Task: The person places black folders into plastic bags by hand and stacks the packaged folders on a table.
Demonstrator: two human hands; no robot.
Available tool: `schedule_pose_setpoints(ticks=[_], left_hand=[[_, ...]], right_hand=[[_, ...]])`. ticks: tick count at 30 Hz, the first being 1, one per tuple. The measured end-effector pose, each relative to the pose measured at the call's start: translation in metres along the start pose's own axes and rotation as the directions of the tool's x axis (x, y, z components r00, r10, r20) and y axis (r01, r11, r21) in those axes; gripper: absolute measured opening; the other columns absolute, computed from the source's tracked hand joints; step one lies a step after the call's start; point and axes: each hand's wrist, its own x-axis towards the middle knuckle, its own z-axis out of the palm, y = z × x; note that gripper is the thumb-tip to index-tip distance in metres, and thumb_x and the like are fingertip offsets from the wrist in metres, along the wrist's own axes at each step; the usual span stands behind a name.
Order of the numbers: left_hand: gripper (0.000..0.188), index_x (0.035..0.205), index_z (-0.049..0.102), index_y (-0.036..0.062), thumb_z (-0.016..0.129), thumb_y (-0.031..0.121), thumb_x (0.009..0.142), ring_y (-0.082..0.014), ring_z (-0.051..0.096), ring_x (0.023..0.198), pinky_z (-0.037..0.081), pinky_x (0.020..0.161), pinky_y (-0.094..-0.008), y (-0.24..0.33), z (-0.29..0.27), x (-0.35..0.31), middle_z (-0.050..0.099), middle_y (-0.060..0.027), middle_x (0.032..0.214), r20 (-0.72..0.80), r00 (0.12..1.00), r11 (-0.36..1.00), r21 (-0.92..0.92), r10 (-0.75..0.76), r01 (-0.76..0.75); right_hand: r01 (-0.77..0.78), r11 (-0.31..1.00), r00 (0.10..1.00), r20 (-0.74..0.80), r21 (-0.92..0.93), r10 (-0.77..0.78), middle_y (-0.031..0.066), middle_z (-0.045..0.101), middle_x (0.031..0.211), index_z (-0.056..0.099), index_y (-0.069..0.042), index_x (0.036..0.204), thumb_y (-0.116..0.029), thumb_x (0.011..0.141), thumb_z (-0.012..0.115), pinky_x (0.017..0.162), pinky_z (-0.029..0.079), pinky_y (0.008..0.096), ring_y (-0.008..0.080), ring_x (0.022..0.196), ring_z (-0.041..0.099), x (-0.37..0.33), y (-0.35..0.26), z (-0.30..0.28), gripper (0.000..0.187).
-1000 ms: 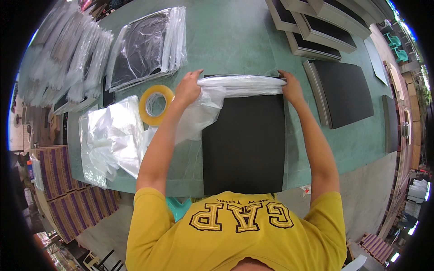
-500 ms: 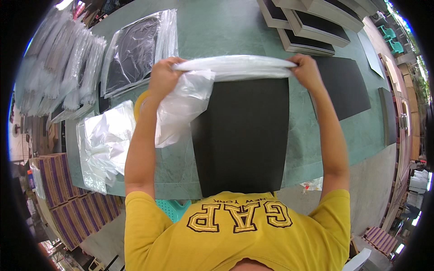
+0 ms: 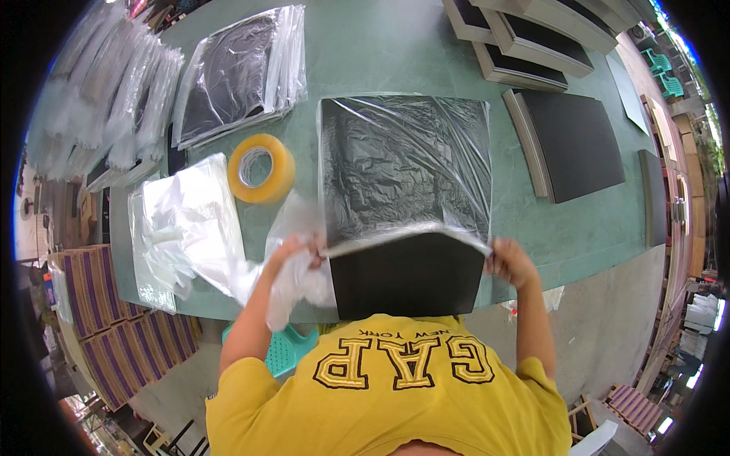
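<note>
A black board lies flat in front of me, its near end bare against the table edge. A clear plastic bag covers the board's far part, wrinkled and shiny. At the left corner of the bag's mouth, my left hand is closed on the plastic, slightly blurred. My right hand grips the right corner of the same mouth. Between the hands the bag's edge arches over the board. Loose crumpled plastic hangs beside and below my left hand.
Left of the bag are a yellow tape roll and a pile of clear bags. Bagged black boards lie beyond. Bare black boards are stacked at right and far right. A green stool stands below the edge.
Both hands have come toward me from the board's far end, drawing the bag's mouth along it. The bunched plastic is now spread over the board, and the tape roll is uncovered.
</note>
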Motion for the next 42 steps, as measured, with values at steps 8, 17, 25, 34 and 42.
schedule_pose_setpoints(ticks=[8,17,25,34,42], left_hand=[[0.017,0.081,0.060,0.0011,0.064,0.015,0.073,-0.0165,0.055,0.060,0.045,0.058,-0.0291,-0.018,0.035,-0.058,0.060,-0.0065,0.068,-0.247,0.942,0.465,0.878,0.228,0.118],[0.036,0.097,0.050,0.0011,0.065,0.019,0.069,-0.0296,0.052,0.082,0.046,0.063,-0.0377,-0.052,0.162,0.014,0.051,-0.0127,0.083,0.548,0.735,-0.291,0.836,0.399,-0.465],[0.036,0.094,0.048,0.0027,0.051,-0.005,0.059,-0.0355,0.053,0.073,0.046,0.060,-0.0410,-0.022,0.093,0.018,0.052,-0.0146,0.082,0.383,0.721,-0.359,0.912,0.577,-0.197],[0.029,0.092,0.049,0.0035,0.055,0.001,0.064,-0.0314,0.055,0.066,0.046,0.051,-0.0380,-0.097,0.048,-0.094,0.052,-0.0121,0.076,0.313,0.844,-0.193,0.948,0.435,-0.253],[0.048,0.106,0.052,0.0063,0.067,0.017,0.062,-0.0214,0.053,0.065,0.045,0.048,-0.0303,-0.066,0.090,-0.107,0.051,-0.0069,0.082,0.482,0.684,-0.372,0.872,0.547,-0.318]], right_hand=[[-0.397,0.452,0.876,-0.477,-0.799,-0.074,0.0111,0.059,0.076,0.058,0.001,0.084,-0.031,0.068,0.070,0.063,0.044,0.0323,0.0237,0.068,0.056,-0.084,0.054,0.021,0.037],[0.359,0.086,0.714,0.214,-0.930,-0.667,0.0152,0.056,0.086,0.052,-0.005,0.093,-0.012,0.075,0.058,0.066,0.043,0.0383,0.0345,0.081,0.054,0.041,0.041,0.107,0.021],[0.055,0.028,0.808,0.028,-0.998,-0.589,0.0154,0.055,0.086,0.045,-0.007,0.099,-0.003,0.071,0.055,0.065,0.044,0.0416,0.0369,0.079,0.053,0.008,0.030,0.073,0.031],[-0.144,0.370,0.798,-0.329,-0.918,-0.505,0.0158,0.053,0.078,0.047,-0.002,0.088,0.007,0.070,0.046,0.062,0.044,0.0355,0.0328,0.073,0.054,-0.081,0.103,0.067,0.020],[0.113,0.828,0.842,-0.389,-0.550,-0.373,0.0043,0.049,0.060,0.048,0.000,0.074,0.009,0.074,0.038,0.045,0.040,0.0215,0.0084,0.051,0.050,-0.094,0.066,0.095,0.013]])
